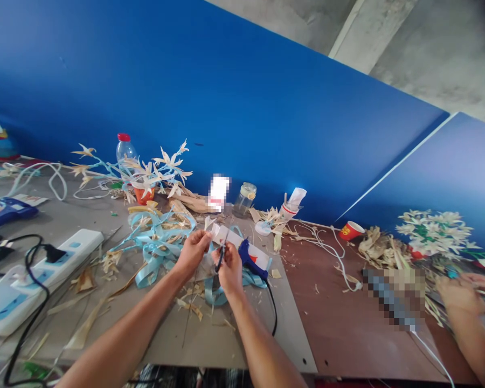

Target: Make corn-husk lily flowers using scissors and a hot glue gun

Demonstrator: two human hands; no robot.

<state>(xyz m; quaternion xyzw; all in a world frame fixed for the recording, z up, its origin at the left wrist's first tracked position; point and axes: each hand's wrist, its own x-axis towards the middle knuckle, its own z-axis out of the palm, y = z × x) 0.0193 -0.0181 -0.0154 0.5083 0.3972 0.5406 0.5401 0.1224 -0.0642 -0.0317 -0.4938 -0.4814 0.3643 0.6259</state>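
My left hand pinches a small pale strip of dried husk above the table. Close beside it, my right hand is closed around a pair of small black-handled scissors, whose tip points toward the strip. Both hands hover over a tangle of light blue ribbon. A blue hot glue gun lies just right of my right hand, its black cord running toward the table edge.
White power strips with black cables lie at left. Husk flowers stand in an orange cup near a plastic bottle. A glass jar, a red paper cup and another person's hands are at right. Blue wall behind.
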